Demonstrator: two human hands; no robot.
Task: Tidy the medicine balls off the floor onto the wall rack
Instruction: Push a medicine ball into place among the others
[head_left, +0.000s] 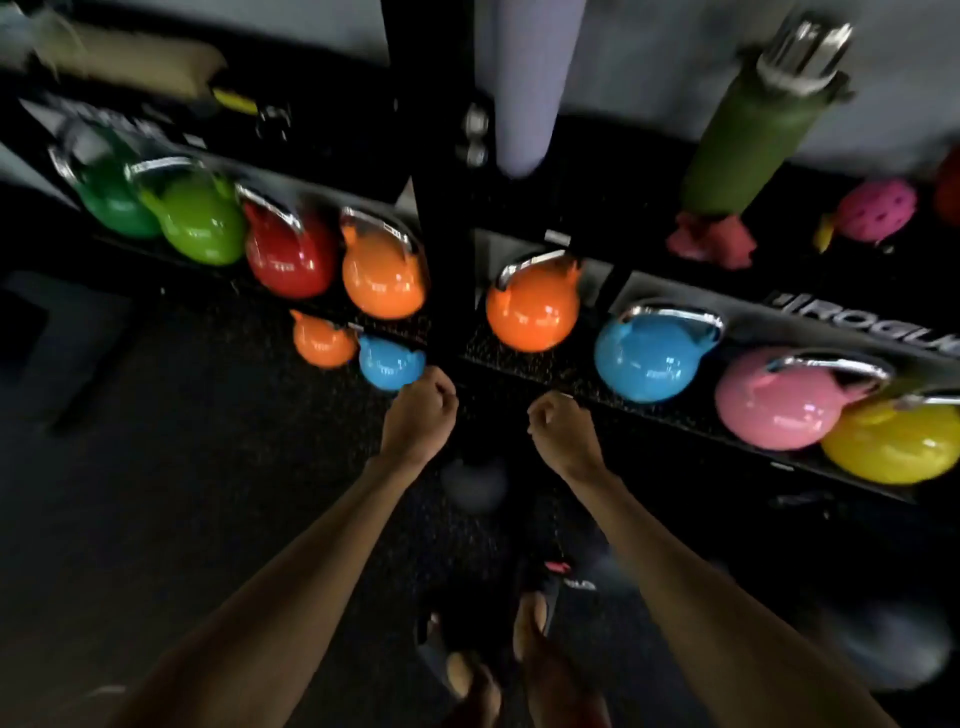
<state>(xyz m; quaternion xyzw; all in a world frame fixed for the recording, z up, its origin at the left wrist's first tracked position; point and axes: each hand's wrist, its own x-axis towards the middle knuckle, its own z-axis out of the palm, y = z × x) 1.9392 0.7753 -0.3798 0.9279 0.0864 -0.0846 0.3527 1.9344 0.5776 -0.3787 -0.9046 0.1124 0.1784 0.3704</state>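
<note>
On the dark speckled rubber floor, a dark grey round medicine ball lies between the two bare forearms, just below the wrists and nearer the person than either hand; it is blurred and touches neither. The left hand and the right hand hang side by side above it, each with its fingers curled into a fist, and nothing shows in either grip. A second blurred grey round shape sits well off to the right, too smeared to identify. Beyond the hands runs a low black rack shelf, split by a black upright post. Eight glossy kettlebells with silvery handles stand on it: left of the post a dark green kettlebell, a lime kettlebell, a red kettlebell and an orange kettlebell; right of it a second orange kettlebell, a blue kettlebell, a pink kettlebell and a yellow kettlebell. Two smaller ones sit lower, just beyond the left hand: a small orange kettlebell and a small blue kettlebell. That makes ten kettlebells and one plain medicine ball.
</note>
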